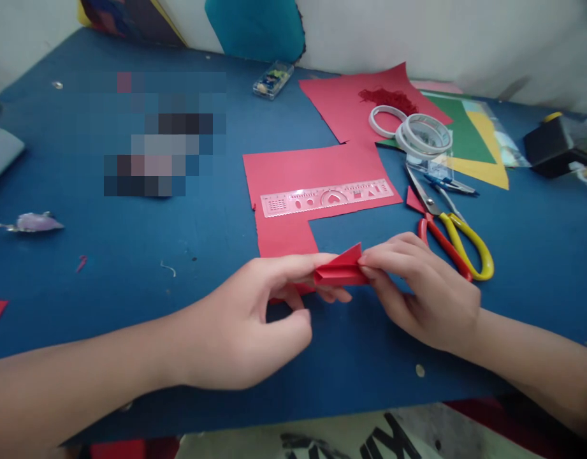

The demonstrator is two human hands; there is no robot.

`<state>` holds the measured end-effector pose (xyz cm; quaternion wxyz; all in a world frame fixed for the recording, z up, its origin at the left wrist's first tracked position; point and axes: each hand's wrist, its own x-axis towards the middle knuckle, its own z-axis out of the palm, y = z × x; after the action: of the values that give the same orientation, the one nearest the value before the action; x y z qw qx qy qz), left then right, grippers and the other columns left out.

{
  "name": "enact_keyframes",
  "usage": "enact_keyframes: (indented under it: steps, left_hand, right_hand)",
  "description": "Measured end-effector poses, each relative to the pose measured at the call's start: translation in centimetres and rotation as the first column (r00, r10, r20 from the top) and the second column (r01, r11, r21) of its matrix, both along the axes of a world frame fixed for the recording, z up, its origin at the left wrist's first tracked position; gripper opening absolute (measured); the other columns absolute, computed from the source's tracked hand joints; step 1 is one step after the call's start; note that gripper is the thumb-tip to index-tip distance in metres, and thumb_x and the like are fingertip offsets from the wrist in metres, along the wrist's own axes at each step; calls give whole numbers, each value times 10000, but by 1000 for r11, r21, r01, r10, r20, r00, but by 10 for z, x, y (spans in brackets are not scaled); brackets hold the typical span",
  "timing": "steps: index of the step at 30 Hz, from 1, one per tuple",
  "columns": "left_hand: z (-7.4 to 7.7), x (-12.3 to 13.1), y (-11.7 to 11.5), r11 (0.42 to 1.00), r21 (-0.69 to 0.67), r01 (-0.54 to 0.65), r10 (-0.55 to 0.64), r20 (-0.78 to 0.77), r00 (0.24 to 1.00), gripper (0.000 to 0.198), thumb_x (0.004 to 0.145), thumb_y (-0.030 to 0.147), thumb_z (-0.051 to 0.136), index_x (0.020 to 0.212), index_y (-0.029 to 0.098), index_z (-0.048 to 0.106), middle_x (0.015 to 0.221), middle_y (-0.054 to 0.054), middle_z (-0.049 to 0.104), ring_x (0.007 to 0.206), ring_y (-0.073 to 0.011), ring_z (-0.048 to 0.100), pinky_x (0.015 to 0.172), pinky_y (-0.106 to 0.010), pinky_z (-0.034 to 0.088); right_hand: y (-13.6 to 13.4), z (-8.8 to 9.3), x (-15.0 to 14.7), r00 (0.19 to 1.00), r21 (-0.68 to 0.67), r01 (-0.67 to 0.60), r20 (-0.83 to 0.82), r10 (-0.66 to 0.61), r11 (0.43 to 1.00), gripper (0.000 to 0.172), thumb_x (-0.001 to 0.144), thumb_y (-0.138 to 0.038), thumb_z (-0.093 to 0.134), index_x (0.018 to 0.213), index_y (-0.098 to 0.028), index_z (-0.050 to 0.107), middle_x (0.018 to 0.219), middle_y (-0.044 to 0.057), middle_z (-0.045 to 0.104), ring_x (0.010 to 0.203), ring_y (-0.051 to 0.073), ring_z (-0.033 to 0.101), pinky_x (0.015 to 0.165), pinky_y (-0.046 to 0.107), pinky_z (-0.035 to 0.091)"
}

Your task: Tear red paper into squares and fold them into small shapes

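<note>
Folded red paper (340, 275): is held above the table (211, 233), near its front edge.
Right hand (424, 296): paper's end is pinched by thumb and fingers.
Left hand (250, 322): paper is touched by fingers, thumb spread.

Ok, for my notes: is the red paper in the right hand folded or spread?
Folded: the red paper shows creased layers with a pointed flap above.

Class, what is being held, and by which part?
Folded red paper: the right hand pinches its right end; the left hand touches its left end.
</note>
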<state>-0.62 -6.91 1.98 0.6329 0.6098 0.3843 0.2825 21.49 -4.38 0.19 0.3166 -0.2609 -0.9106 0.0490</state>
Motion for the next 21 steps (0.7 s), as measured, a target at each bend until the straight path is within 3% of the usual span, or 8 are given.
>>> enact_keyframes:
  steps: [3, 6, 13, 21]
  left_hand:
    - [-3, 4, -3, 999, 32, -29, 31, -38, 999, 333, 819, 186, 597, 1144, 246, 643, 1048, 0, 708, 880, -131, 658, 748, -204, 542]
    - [-6, 5, -4, 995, 69, -71, 75, -62, 995, 261, 855, 289, 589, 1104, 252, 658, 913, 23, 715, 803, -119, 643, 696, -193, 525]
    - [-9, 3, -5, 984, 152, -88, 118, -198, 973, 174, 871, 292, 546, 883, 223, 705, 627, 56, 594, 511, -59, 421, 454, -157, 353]
    - [-10, 5, -6, 989, 91, -119, 135, -194, 972, 204, 871, 289, 519, 878, 233, 715, 710, 31, 649, 596, -94, 527, 509, -181, 397]
  right_hand:
    - [-2, -1, -2, 1000, -27, -10, -3, 10, 1000, 160, 872, -53, 495, 991, -153, 534, 822, 80, 647, 713, 153, 599, 625, 301, 497]
    - [-4, 0, -3, 999, -36, -41, 9, 42, 998, 160, 874, -51, 488, 997, -146, 527, 822, 84, 640, 715, 152, 588, 627, 300, 496]
    - [-3, -3, -5, 999, -56, -20, -37, 18, 998, 176, 859, -42, 511, 1000, -148, 516, 803, 66, 628, 696, 148, 576, 619, 290, 492]
    - [-2, -3, -4, 1000, -65, -10, -30, 8, 998, 162, 873, -75, 478, 994, -182, 493, 786, 37, 634, 660, 133, 586, 610, 273, 488]
